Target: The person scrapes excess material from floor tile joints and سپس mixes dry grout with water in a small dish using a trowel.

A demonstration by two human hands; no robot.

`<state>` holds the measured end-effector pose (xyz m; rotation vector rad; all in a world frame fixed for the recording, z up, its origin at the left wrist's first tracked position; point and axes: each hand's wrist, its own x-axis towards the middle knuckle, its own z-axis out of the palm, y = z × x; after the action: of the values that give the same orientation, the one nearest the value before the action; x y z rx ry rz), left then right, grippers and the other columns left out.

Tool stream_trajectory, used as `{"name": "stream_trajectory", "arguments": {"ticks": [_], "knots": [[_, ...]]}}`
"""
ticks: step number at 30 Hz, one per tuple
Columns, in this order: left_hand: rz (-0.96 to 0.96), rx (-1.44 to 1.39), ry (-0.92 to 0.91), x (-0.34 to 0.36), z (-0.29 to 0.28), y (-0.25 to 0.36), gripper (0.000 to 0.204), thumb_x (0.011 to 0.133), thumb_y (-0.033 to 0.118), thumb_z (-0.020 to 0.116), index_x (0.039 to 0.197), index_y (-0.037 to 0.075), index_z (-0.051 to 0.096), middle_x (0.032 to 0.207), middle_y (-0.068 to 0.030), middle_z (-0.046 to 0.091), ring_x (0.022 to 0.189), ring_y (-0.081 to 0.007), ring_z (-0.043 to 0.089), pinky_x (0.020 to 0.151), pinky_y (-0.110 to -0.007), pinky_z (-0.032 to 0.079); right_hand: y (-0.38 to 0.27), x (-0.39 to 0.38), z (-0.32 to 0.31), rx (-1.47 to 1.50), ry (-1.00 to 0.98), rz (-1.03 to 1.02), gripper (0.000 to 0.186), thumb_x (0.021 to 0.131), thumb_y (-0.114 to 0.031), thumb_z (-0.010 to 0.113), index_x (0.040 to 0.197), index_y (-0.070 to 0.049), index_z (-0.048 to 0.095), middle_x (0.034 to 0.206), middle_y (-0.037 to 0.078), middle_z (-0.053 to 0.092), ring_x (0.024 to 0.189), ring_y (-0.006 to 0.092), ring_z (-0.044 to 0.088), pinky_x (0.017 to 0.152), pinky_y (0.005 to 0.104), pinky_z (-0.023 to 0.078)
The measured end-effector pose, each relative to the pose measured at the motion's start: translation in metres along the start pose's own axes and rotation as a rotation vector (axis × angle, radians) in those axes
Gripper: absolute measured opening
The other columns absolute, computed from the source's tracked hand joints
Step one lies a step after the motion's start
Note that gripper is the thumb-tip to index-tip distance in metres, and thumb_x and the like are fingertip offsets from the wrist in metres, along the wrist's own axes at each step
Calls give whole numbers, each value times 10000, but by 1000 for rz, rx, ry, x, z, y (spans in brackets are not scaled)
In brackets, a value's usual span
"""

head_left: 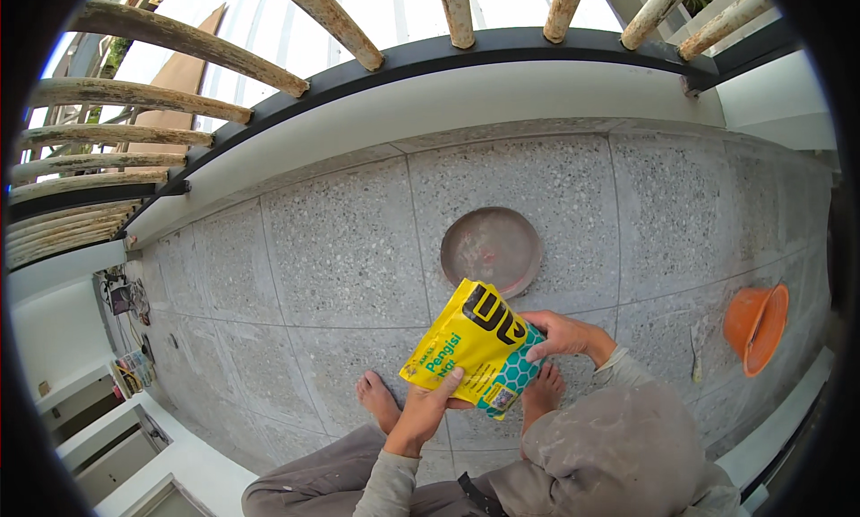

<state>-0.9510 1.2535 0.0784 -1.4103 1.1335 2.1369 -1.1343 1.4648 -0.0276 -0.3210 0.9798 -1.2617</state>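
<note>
A yellow bag (pixel 475 338) with a teal honeycomb-patterned end and dark print is held between my two hands, tilted over my lap and feet. My left hand (pixel 430 405) grips its lower left edge, thumb on the front and fingers behind. My right hand (pixel 566 334) is closed on its upper right end, thumb on the teal part. What the bag contains does not show. Just beyond it, a round, shallow brown basin (pixel 491 248) with dusty residue rests on the floor, its near rim close to the bag's top corner.
Speckled stone tiles (pixel 345 235) cover the floor. An orange bucket (pixel 755 329) lies tipped at the right, near a thin tool (pixel 696 363). A low wall (pixel 555 91) with a barred railing (pixel 457 15) curves along the far side. Cables and small items (pixel 125 297) lie at the left.
</note>
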Motion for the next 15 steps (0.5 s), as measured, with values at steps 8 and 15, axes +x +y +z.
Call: {"name": "stream_trajectory", "arguments": {"ticks": [8,15], "knots": [[121,13,175,31,39,-24,349,1010,205,668,1269,-22,614,1192,-119,705,1018,-179,706,786,-297,584,29,2,12,325,219,139,517,902,-236,806,1312,12,611,1196,89,716,1024,140,688,899,304,569],[231,139,219,43,56,-39,398,958,122,718,1290,-34,565,1203,-131,696,1043,-175,679,879,-309,543,28,12,17,334,343,141,428,952,-210,750,1292,16,622,1173,83,723,999,143,705,861,304,587]]}}
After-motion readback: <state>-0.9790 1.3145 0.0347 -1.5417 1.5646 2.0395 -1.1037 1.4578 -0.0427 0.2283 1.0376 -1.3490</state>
